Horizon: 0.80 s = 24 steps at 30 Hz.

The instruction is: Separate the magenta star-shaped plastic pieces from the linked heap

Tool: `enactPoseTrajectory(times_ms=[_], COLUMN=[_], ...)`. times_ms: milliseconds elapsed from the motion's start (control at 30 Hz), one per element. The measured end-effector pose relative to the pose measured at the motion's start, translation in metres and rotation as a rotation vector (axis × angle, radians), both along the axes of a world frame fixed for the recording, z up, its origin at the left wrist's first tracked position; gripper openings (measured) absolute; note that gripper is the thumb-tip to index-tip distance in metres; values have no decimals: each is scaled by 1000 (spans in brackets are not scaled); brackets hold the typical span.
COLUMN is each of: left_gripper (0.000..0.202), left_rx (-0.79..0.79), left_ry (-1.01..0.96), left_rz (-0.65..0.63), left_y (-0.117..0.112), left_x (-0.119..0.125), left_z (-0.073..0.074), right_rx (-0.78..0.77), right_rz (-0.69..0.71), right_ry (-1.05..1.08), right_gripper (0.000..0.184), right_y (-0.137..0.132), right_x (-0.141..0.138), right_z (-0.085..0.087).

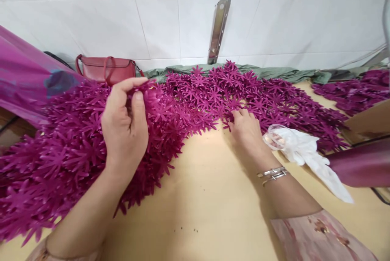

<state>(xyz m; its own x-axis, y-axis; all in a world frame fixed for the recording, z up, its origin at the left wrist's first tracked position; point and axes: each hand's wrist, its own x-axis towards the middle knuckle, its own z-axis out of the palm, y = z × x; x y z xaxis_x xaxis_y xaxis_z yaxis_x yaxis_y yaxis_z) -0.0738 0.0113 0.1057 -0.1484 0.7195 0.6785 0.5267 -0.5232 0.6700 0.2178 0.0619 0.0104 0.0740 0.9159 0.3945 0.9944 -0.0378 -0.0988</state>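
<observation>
My left hand (124,121) is raised above a large heap of purple artificial flowers (67,147). Its thumb and forefinger pinch a purple artificial flower (150,95), which is partly blurred. At the lower edge of the thinner back row of flowers (210,90), my right hand (246,127) reaches down with its fingers curled. It grips a petalled purple flower (227,121) there; the fingertips are partly hidden. Two silver bracelets (273,173) circle the right wrist.
A clear round container (276,136) and a white plastic bag (300,145) lie right of my right hand. Behind the heap are a red handbag (108,69) and green cloth (280,73). A metal bracket (218,31) stands against the tiled wall. More purple pieces (356,90) lie far right.
</observation>
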Motion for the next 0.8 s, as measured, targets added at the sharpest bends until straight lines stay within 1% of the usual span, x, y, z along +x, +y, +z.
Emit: enactPoseTrajectory(times_ms=[33, 67, 100, 133, 200, 267, 300, 333, 367, 400, 433, 467, 500, 533, 567, 600, 633, 667, 700, 733, 767, 800], left_gripper=[30, 30, 32, 34, 38, 33, 28, 25, 28, 35, 44, 51, 57, 59, 52, 45, 38, 34, 32, 33, 36, 40], left_rx=[44, 77, 74, 56, 12, -31, -68, -152, -326, -543, -725, -838, -921, -968, -973, -992, -1009, -1030, -1055, -1076, -1086, -1092], left_ry=[178, 324, 441, 514, 546, 458, 363, 227, 62, -148, -387, -637, -847, -1001, -1110, -1185, -1234, -1269, -1295, -1316, -1332, -1340], left_rz=[93, 156, 183, 179, 118, 20, -60, -172, -307, -437, -528, -563, -573, -589, -588, -595, -609, -625, -645, -666, -683, -698], left_y=[3, 7, 9, 9, 4, -10, -18, -26, -33, -37, -40, -40, -39, -37, -35, -33, -32, -31, -31, -32, -32, -33], left_x=[-7, -14, -18, -21, -17, -3, 8, 20, 32, 43, 54, 62, 69, 73, 76, 77, 77, 76, 75, 74, 73, 73], left_z=[6, 10, 13, 15, 15, 11, 7, 1, -7, -16, -26, -36, -46, -55, -63, -69, -73, -77, -80, -82, -84, -86], right_rx=[0, 5, 12, 18, 63, 179, 260, 337, 397, 428, 413, 369, 288, 179, 72, 2, -34, -26, 6, 64, 133, 221], right_rz=[4, 7, 8, 6, 1, 29, 63, 116, 183, 263, 362, 470, 599, 719, 796, 835, 840, 822, 773, 702, 600, 466], right_ry=[-2, -2, 0, 0, 17, 65, 95, 123, 144, 154, 159, 162, 149, 112, 72, 50, 54, 74, 102, 126, 148, 151], right_gripper=[31, 31, 32, 33, 37, 40, 39, 38, 36, 33, 30, 27, 24, 22, 19, 16, 20, 27, 29, 26, 21, 20], right_y=[1, 2, 2, 2, 1, -2, -5, -9, -14, -20, -28, -37, -47, -57, -67, -77, -86, -93, -99, -103, -106, -109], right_x=[1, 2, 3, 4, 4, 1, -2, -7, -14, -22, -32, -41, -50, -57, -61, -62, -60, -54, -45, -33, -21, -7], right_z=[-1, 0, 1, 5, 13, 24, 30, 35, 40, 45, 49, 53, 56, 59, 61, 62, 64, 66, 67, 68, 69, 69])
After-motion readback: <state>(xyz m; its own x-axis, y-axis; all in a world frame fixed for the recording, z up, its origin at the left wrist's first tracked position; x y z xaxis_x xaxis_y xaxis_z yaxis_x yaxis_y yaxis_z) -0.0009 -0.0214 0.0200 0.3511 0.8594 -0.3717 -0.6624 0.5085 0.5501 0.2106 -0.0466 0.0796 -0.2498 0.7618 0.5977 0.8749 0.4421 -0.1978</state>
